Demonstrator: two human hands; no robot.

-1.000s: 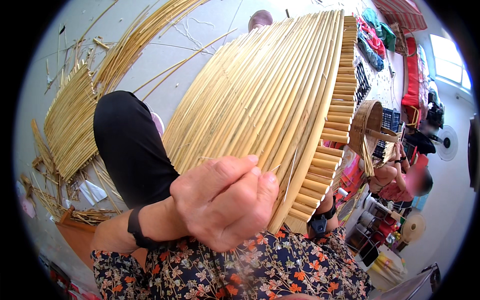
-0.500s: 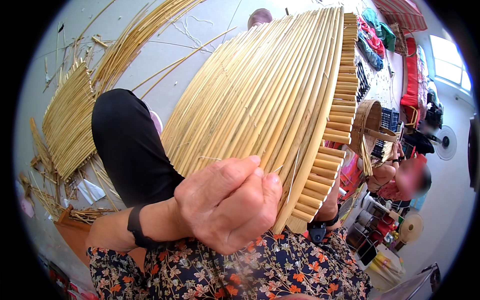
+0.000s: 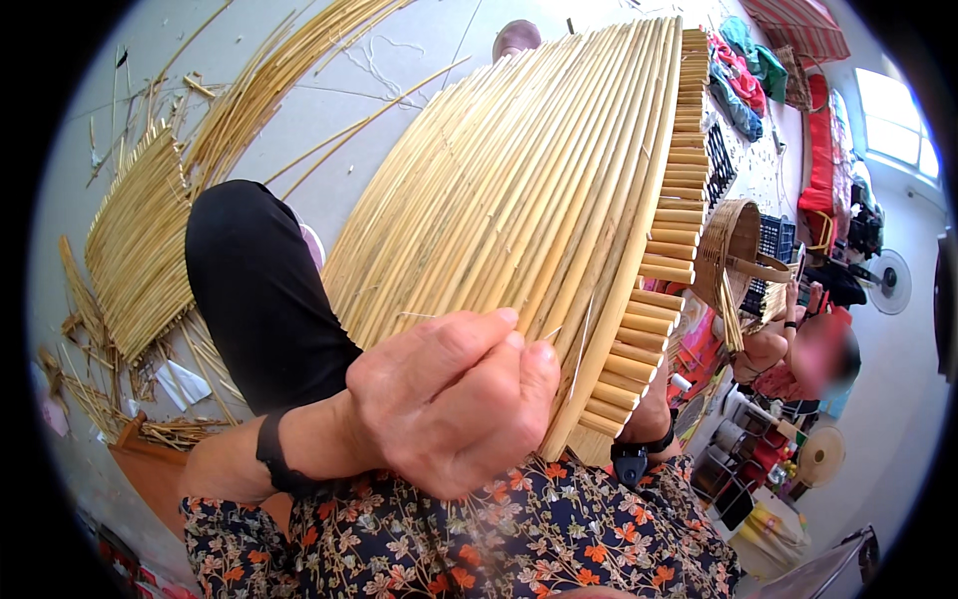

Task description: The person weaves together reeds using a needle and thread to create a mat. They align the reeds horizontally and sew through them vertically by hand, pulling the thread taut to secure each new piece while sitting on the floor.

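A large panel of pale cane sticks (image 3: pixel 509 180) lies across my lap, with short round stick ends along its right edge. My left hand (image 3: pixel 449 399) rests low on the panel, fingers curled and pinched on a thin white thread (image 3: pixel 584 344) that runs over the canes. My right hand (image 3: pixel 647 409) is mostly hidden under the panel's right edge; only part of it and the banded wrist show, so its fingers cannot be seen. My bent left knee (image 3: pixel 254 280) sits beside the panel.
A smaller cane panel (image 3: pixel 130 250), long loose canes (image 3: pixel 239 100) and scraps lie on the tiled floor. At right are a woven basket (image 3: pixel 723 250), black crates (image 3: pixel 776 240), piled cloths (image 3: pixel 748 80), a fan (image 3: pixel 888 283) and another person (image 3: pixel 798 359) working with sticks.
The panel and my hands have shifted very slightly; my left hand stays pinched at the same spot. The other person's head and arms have moved a little.
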